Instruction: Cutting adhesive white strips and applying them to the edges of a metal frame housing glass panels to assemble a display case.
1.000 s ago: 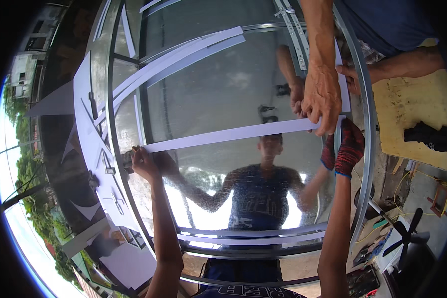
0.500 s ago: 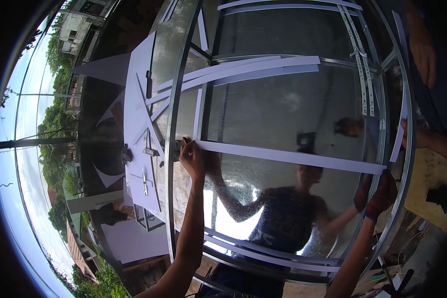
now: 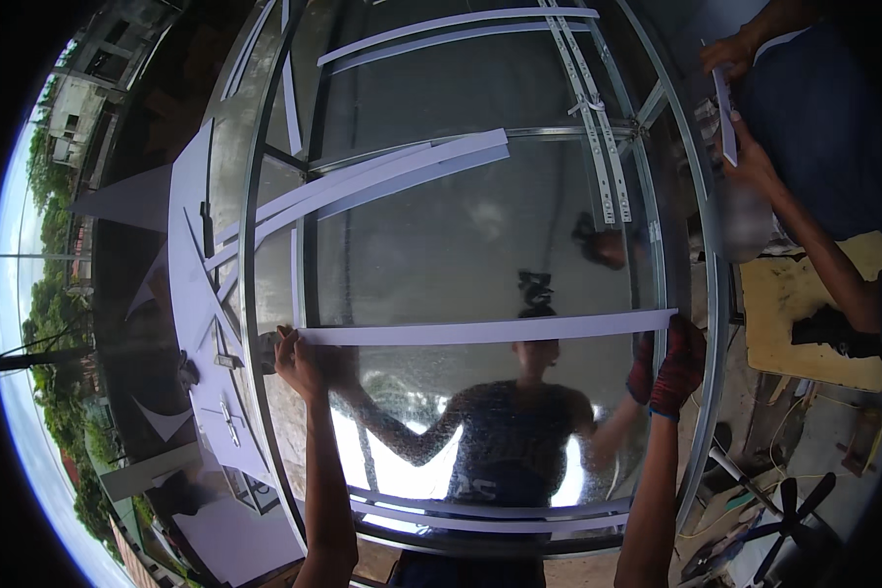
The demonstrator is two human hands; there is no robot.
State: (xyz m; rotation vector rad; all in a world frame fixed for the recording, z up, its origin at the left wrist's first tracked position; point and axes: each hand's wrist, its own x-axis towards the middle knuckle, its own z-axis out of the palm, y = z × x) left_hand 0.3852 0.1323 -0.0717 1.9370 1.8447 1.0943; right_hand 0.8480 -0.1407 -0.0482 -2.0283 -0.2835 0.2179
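Note:
A long pale lilac strip spans a shiny metal sheet from side to side within a metal frame. My bare left hand is closed at the strip's left end, by the frame's left side, with the fingers pinched together. At the other end my right hand, in a dark red and black glove, grips the strip beside the right rail. Its fingertips are partly hidden. The strip's reflection and mine show in the sheet below it.
Loose lilac strips cross the frame's left side. Two perforated metal rails lie at the upper right. A white board holds a caliper-like tool. At right, a co-worker's hands hold another strip; near them are a yellow seat and fan blades.
The view has swung to the right, so the frame sits further left in it. The co-worker's strip has come away from the frame's right side and is now held in both hands.

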